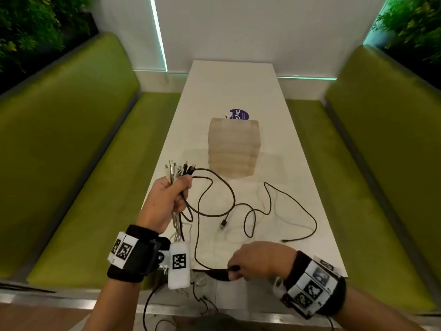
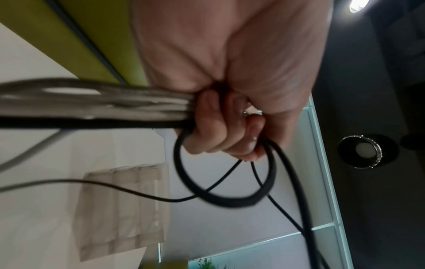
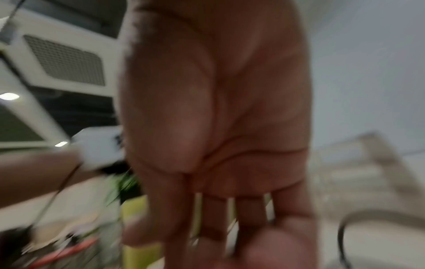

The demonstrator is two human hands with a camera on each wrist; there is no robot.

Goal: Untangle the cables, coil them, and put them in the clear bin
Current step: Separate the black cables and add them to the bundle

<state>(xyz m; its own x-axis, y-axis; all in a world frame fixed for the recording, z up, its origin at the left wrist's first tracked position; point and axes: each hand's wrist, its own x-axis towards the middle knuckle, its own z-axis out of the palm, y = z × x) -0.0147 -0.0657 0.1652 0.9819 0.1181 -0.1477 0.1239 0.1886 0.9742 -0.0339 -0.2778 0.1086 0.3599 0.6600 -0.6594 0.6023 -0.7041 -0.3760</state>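
Note:
My left hand [image 1: 167, 199] is raised over the table's near left and grips a bundle of cables [image 1: 180, 172], whose plugs stick up above the fist. The left wrist view shows its fingers [image 2: 225, 127] curled round grey and black cables [image 2: 92, 103]. A black cable [image 1: 196, 244] runs from the bundle down to my right hand [image 1: 260, 259] at the near table edge, where the fingertips seem to pinch it. In the blurred right wrist view the palm [image 3: 218, 127] shows no cable. The clear bin [image 1: 232, 149] stands upright mid-table, beyond both hands.
More black cable loops with a USB plug [image 1: 222, 224] and faint white cables [image 1: 260, 199] lie on the white table [image 1: 286, 151]. A purple round label [image 1: 238, 114] sits behind the bin. Green benches [image 1: 83, 163] flank both sides. Some cables hang over the near edge [image 1: 198, 299].

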